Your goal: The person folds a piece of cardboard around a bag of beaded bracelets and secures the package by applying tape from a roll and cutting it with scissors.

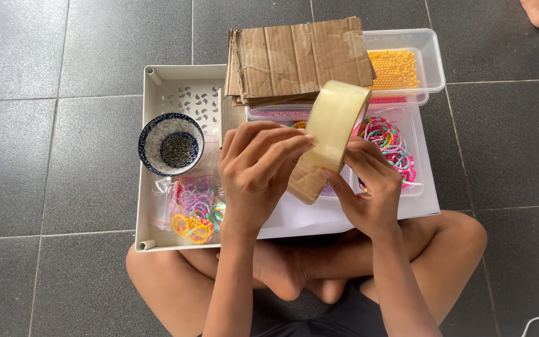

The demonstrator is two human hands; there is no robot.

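I sit cross-legged on a dark grey tiled floor (63, 93) with a white plastic tray (151, 187) before my knees. My right hand (369, 193) grasps a roll of clear yellowish packing tape (338, 122) from below, raised above the tray, while my left hand (260, 165) pinches at its edge with fingertips closed on the tape. If my nail misses the end, the strip could split or fold onto itself. A small brown cardboard piece (307, 184) sits just beneath the roll; it might catch loose tape. A stack of corrugated cardboard sheets (297, 59) crowds the space ahead, covering part of a clear plastic box of yellow beads (400, 68). A blue-patterned ceramic bowl (171, 143) stands near my left wrist, easily knocked.
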